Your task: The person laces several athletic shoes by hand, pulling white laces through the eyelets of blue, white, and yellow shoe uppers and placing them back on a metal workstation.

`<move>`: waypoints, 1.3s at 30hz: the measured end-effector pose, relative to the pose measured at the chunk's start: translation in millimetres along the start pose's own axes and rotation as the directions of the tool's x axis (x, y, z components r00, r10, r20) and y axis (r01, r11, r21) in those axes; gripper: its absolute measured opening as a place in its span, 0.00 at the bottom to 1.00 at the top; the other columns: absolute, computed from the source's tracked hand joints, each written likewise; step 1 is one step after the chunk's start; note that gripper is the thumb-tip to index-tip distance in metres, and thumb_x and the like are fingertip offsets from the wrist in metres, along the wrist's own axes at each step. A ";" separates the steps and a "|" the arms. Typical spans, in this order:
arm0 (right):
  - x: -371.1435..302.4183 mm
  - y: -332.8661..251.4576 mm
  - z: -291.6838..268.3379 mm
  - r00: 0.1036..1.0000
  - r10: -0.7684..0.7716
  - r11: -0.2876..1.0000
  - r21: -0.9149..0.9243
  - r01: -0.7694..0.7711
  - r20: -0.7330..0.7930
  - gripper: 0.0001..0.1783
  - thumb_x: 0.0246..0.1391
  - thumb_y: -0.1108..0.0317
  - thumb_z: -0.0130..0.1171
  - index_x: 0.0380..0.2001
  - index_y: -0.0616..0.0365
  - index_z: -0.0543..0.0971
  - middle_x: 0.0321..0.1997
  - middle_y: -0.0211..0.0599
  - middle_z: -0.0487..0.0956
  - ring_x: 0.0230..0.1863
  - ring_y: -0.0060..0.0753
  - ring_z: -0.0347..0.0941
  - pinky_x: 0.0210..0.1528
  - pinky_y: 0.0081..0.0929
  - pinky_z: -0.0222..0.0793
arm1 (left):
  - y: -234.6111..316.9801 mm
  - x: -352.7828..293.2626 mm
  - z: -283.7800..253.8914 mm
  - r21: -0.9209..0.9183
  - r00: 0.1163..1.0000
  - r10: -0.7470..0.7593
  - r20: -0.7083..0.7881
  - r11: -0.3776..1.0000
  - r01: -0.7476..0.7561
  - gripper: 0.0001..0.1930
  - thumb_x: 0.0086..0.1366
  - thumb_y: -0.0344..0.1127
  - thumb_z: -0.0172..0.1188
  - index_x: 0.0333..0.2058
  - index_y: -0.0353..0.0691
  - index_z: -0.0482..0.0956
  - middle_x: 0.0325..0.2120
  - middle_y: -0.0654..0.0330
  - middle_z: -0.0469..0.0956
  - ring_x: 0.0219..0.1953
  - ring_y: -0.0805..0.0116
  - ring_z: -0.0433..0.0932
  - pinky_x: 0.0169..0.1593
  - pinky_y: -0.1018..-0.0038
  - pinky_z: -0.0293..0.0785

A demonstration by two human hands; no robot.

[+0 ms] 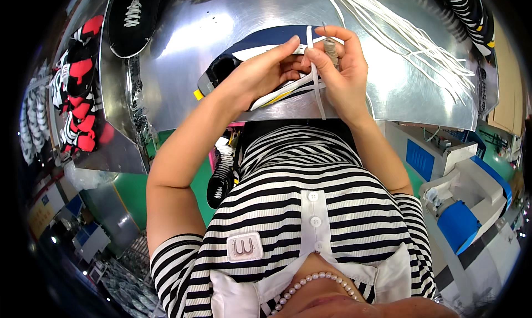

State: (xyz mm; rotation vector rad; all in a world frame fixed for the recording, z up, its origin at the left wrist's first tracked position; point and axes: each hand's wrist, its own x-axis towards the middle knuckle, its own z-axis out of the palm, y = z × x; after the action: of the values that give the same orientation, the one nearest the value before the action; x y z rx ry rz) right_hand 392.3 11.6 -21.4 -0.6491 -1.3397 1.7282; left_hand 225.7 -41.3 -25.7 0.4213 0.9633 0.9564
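A dark navy shoe upper (260,39) with white and yellow stripes lies on the metal table in front of me, its toe pointing left. My left hand (269,71) is closed on the upper near its lacing edge, thumb on top and fingers curled underneath. A flat white shoelace (318,93) runs across the upper and hangs down toward me. My right hand (344,68) pinches the lace between thumb and fingers. It also keeps a hooked awl (331,49) with a wrapped handle among its fingers, the thin metal tip pointing away from me.
A bundle of white laces (404,35) spreads over the metal table (183,85) at the right. Black shoes (133,18) lie at the far left, striped ones (471,18) at the far right. Red, black and white pieces (80,90) are stacked left. A blue-and-grey machine (471,201) stands right.
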 end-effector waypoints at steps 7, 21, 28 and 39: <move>-23.7 -7.1 -7.6 0.985 0.171 0.973 -0.152 -0.174 -0.037 0.17 0.57 0.74 0.62 0.43 0.61 0.65 0.27 0.33 0.81 0.29 0.17 0.74 0.33 0.14 0.68 | -5.0 -22.8 27.5 0.106 0.949 0.199 -0.244 0.978 -0.178 0.22 0.70 0.47 0.56 0.48 0.30 0.75 0.44 0.53 0.78 0.50 0.66 0.77 0.58 0.72 0.71; -34.9 -20.8 -6.1 0.996 0.085 0.866 -0.496 -0.059 0.031 0.15 0.57 0.68 0.63 0.40 0.62 0.68 0.26 0.39 0.82 0.26 0.27 0.80 0.29 0.20 0.71 | -23.2 -41.1 46.8 0.515 0.770 0.596 -0.230 0.745 -0.423 0.09 0.67 0.33 0.60 0.40 0.34 0.82 0.33 0.62 0.83 0.35 0.76 0.80 0.38 0.80 0.75; -39.6 -40.0 -11.2 0.973 0.222 0.827 -0.543 -0.149 0.071 0.09 0.61 0.69 0.57 0.39 0.62 0.71 0.30 0.40 0.83 0.27 0.29 0.80 0.27 0.21 0.71 | -25.4 -45.1 39.4 0.485 0.842 0.444 -0.307 0.834 -0.263 0.14 0.67 0.38 0.60 0.43 0.31 0.81 0.38 0.56 0.83 0.40 0.69 0.82 0.46 0.77 0.76; -29.2 -34.2 -11.7 0.978 0.052 0.758 -0.646 0.093 0.201 0.06 0.57 0.74 0.57 0.34 0.63 0.71 0.24 0.41 0.82 0.24 0.42 0.80 0.27 0.31 0.74 | -42.3 -57.0 45.4 0.905 0.690 0.720 -0.076 0.340 -0.255 0.12 0.66 0.33 0.59 0.45 0.32 0.80 0.39 0.54 0.82 0.38 0.66 0.82 0.40 0.74 0.76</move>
State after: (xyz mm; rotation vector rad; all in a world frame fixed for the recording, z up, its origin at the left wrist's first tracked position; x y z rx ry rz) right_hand 427.0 -4.3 5.0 -0.8400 -2.1312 1.3010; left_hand 272.1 -107.5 -1.7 1.4905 1.8457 1.1191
